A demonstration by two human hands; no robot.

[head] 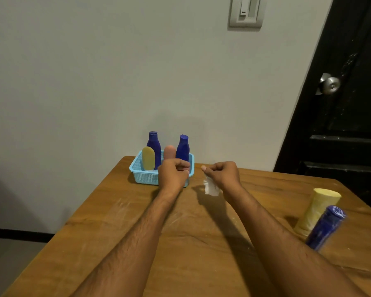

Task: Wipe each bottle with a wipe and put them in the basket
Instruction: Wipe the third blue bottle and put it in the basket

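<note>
A light-blue perforated plastic basket [146,176] sits at the far edge of the grained wooden surface [120,228] at about 11 o'clock, holding two upright dark-blue bottles [154,144] [183,147], a rounded yellow bottle [148,158] and a pinkish one [169,152]. The left hand [173,173] is a clenched grip holding nothing just in front of the basket, while the right hand [221,174] pinches a thin, crumpled white wipe [211,187] that hangs beneath it. At 3 o'clock, a ribbed yellow bottle [317,209] and a glossy blue bottle [326,227] stand close together.
</note>
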